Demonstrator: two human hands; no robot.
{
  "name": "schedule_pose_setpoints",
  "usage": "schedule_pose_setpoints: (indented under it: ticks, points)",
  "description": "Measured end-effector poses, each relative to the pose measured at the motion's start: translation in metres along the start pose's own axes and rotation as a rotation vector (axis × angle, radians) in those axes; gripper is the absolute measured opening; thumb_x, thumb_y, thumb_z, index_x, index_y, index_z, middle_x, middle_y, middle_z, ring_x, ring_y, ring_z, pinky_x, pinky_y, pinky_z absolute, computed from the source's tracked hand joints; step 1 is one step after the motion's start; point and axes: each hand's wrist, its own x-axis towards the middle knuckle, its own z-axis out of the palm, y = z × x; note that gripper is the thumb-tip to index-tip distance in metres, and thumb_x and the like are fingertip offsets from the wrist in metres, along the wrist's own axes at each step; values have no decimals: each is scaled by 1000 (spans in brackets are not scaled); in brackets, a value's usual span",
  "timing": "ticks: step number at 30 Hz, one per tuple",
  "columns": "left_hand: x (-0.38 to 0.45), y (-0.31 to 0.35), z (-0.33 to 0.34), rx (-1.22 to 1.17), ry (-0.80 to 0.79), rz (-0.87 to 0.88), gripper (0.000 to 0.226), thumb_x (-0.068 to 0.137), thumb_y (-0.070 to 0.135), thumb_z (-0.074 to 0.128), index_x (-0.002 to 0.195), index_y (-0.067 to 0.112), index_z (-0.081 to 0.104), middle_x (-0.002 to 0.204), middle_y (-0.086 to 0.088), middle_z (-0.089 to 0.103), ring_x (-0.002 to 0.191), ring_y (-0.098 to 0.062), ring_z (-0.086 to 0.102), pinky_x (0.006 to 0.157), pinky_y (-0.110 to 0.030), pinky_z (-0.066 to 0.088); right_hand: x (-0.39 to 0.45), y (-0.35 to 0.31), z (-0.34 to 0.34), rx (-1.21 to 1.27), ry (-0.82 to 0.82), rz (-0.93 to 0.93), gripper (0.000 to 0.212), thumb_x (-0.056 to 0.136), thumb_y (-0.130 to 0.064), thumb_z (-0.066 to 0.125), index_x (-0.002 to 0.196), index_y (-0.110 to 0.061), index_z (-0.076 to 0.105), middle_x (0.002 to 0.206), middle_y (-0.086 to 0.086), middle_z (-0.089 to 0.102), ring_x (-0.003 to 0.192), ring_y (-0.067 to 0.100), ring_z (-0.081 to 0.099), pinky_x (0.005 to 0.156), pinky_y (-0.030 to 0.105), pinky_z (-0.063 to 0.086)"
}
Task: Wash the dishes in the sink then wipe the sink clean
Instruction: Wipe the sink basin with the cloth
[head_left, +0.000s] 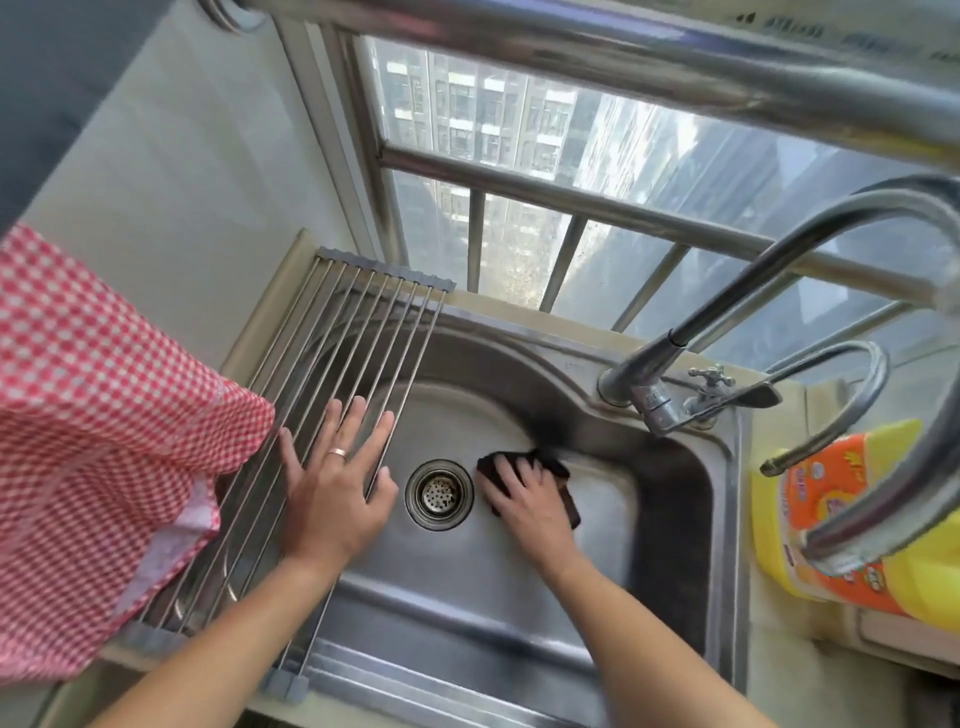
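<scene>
- the dark cloth looks soft, light and probably damp — it should fold and bunch under pressure, so a flat palm over its middle seems the best hold, not a pinch at an edge.
- it lies on the floor of the sink, just right of the drain, near the basin's back wall.
- the right hand rests on top of the cloth, fingers spread and pressing it down.
- the left hand is left of the drain, open with straight fingers laid on the bars of the roll-up rack — well apart from the cloth.
- no dishes show in the basin; the steel looks slippery.
</scene>
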Motion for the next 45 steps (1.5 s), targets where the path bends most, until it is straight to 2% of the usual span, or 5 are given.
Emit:
schedule_pose_setpoints:
  ticks: [9,20,27,35,45]
  points:
    - [0,-3,1,-9,-24,-14,64,86,35,48,149,35,45,163,3,29,155,-16,14,120,-66,5,13,73,14,-428,-255,-129,47,103,-20,34,149,-14,45,163,14,26,146,32,29,103,49,23]
    - [-3,-1,-4,-25,-38,-16,64,85,35,47,149,35,45,163,1,30,154,-18,16,121,-64,5,-66,56,5,137,-272,619,54,96,-11,49,147,-26,37,150,4,36,124,33,45,92,45,51]
    - [-2,-1,-6,-28,-65,-25,64,86,39,40,150,35,45,163,2,29,154,-19,16,120,-65,5,-70,-2,-28,502,-398,631,37,89,-18,56,125,-22,51,132,7,52,117,35,55,93,42,51]
    - [-2,1,-6,-54,-95,-10,65,87,40,38,151,35,42,166,1,24,155,-19,12,119,-67,4,14,-14,-120,292,532,333,59,73,-9,69,129,-25,61,132,4,58,109,29,54,78,41,49]
    - [16,-8,-13,-112,-126,-19,65,92,39,36,157,36,29,167,3,17,156,-13,3,122,-63,5,102,-10,-162,356,435,553,82,77,-3,72,150,-28,43,146,3,41,129,31,37,89,44,46]
